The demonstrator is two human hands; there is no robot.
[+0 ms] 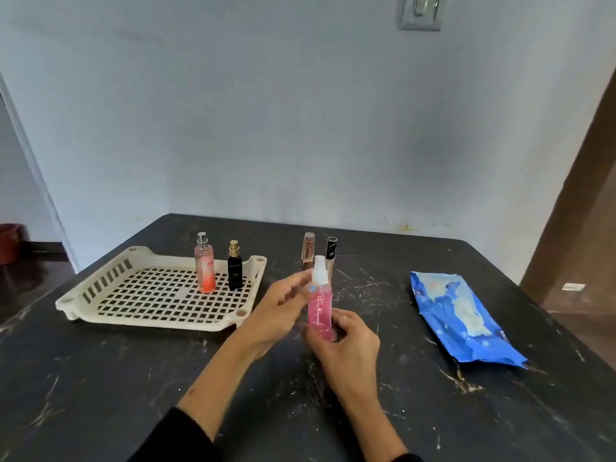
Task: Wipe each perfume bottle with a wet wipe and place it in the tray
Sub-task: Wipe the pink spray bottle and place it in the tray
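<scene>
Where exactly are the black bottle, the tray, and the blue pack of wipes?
black bottle [235, 273], head view, on its dark body
tray [160, 323], head view, on its near rim
blue pack of wipes [463, 323], head view, on the middle of the wrapper

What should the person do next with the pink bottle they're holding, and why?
Probably carry the pink bottle left and stand it in the tray. The right hand grips its base and the left hand is at its sprayer, with no wipe clearly visible, so wiping may be over. Two bottles already stand in the tray.
</scene>
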